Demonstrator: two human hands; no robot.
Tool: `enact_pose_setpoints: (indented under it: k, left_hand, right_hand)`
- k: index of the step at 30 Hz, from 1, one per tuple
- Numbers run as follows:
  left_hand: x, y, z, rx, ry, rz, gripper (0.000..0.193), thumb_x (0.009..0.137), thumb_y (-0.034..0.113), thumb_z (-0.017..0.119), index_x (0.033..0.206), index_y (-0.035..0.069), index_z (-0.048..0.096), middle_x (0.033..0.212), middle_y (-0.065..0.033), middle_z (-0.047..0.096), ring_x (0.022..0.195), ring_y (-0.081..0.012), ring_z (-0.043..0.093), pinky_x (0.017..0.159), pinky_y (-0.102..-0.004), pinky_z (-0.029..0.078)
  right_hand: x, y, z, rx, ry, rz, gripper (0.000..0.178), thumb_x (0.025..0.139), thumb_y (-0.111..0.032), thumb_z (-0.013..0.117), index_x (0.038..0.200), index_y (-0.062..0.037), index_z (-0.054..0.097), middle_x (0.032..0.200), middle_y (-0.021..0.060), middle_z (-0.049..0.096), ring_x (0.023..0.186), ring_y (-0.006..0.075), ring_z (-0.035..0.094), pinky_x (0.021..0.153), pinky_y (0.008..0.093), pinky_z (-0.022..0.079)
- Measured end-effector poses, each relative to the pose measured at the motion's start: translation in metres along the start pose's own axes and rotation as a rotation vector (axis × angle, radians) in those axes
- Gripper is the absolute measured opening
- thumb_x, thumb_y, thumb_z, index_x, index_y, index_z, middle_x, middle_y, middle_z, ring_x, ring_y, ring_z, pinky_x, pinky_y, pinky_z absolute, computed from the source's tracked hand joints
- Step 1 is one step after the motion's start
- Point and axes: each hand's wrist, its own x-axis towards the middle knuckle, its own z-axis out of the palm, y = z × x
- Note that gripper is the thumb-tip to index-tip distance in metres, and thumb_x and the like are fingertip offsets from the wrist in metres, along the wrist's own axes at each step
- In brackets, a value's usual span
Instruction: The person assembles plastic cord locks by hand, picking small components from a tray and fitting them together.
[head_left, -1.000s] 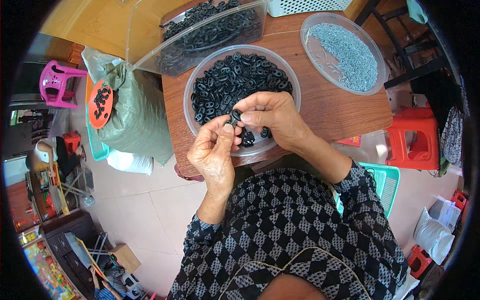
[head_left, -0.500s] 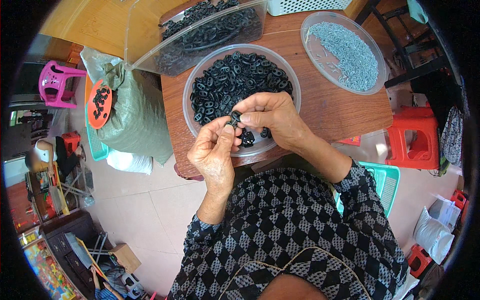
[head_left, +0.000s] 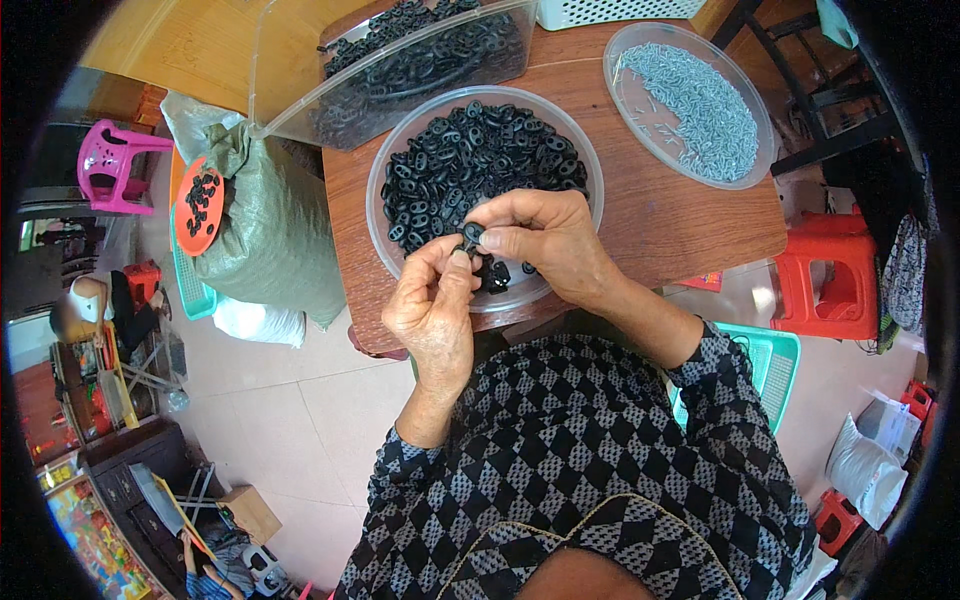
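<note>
Over the near part of a round clear tub [head_left: 374, 200], my two hands meet with fingertips almost touching. My right hand [head_left: 560, 240] pinches a small black plastic piece with round holes [head_left: 473, 232] between thumb and forefinger. My left hand [head_left: 435, 300] is closed in a pinch on a small black piece [head_left: 461, 249] just below it, largely hidden by the fingers. Whether the two pieces are joined I cannot tell. The tub holds a heap of similar black two-holed pieces [head_left: 480, 150], with a few loose ones near its front wall.
A clear bin [head_left: 400, 115] of black parts stands behind the tub on the wooden table [head_left: 670, 235]. A round tray [head_left: 625, 120] of silvery screw-like pins lies at the right. Left of the table are a stuffed sack [head_left: 265, 220] and an orange plate [head_left: 187, 225] with black pieces.
Both hands keep their pinch above the tub, and the pieces stay almost in place. My right hand has shifted very slightly.
</note>
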Motion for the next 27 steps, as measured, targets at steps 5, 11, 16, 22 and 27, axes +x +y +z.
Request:
enact_pose_setpoints:
  k: [5,11,16,22,27]
  left_hand:
    - [0.000,0.002,-0.001,-0.037,-0.008,-0.040,0.013,0.089,0.003,0.059,0.100,-0.003,0.062,0.083,-0.0045,0.065,0.065,-0.0040,0.056,0.055,-0.0162,0.046]
    - [0.000,-0.002,0.000,-0.090,-0.025,-0.038,0.020,0.089,0.004,0.059,0.108,-0.003,0.059,0.079,-0.0021,0.063,0.065,-0.0042,0.056,0.056,-0.0158,0.045]
    - [0.001,-0.009,0.003,-0.145,-0.025,0.031,0.025,0.089,0.005,0.060,0.112,-0.004,0.056,0.078,-0.0024,0.061,0.066,-0.0055,0.057,0.058,-0.0173,0.047]
    - [0.001,-0.007,0.007,-0.248,-0.010,-0.006,0.026,0.089,0.003,0.059,0.113,-0.006,0.055,0.077,-0.0034,0.061,0.066,-0.0071,0.058,0.058,-0.0193,0.049]
    - [0.002,-0.004,0.004,-0.228,-0.076,-0.059,0.028,0.090,0.004,0.058,0.116,-0.005,0.054,0.077,-0.0043,0.061,0.065,-0.0075,0.057,0.058,-0.0196,0.049]
  right_hand:
    - [-0.001,0.002,0.001,-0.031,-0.003,-0.026,0.015,0.076,-0.001,0.065,0.090,0.0010,0.069,0.075,0.0018,0.066,0.067,0.0050,0.057,0.060,0.0207,0.046]
    - [-0.002,0.000,0.004,0.006,-0.020,-0.030,0.014,0.077,-0.002,0.064,0.090,0.0011,0.068,0.075,0.0032,0.066,0.067,0.0064,0.058,0.060,0.0216,0.047]
    - [-0.002,0.003,0.004,-0.007,-0.023,-0.064,0.014,0.078,-0.003,0.064,0.091,0.0016,0.068,0.077,0.0056,0.065,0.067,0.0091,0.059,0.061,0.0239,0.048]
    - [-0.004,0.002,0.009,-0.189,0.053,-0.174,0.014,0.078,-0.003,0.064,0.091,-0.0002,0.068,0.077,0.0072,0.060,0.068,0.0129,0.058,0.062,0.0263,0.047]
    - [-0.006,0.003,0.007,-0.172,0.021,-0.172,0.012,0.078,-0.001,0.062,0.089,0.0007,0.066,0.076,0.0073,0.059,0.067,0.0142,0.057,0.062,0.0277,0.046]
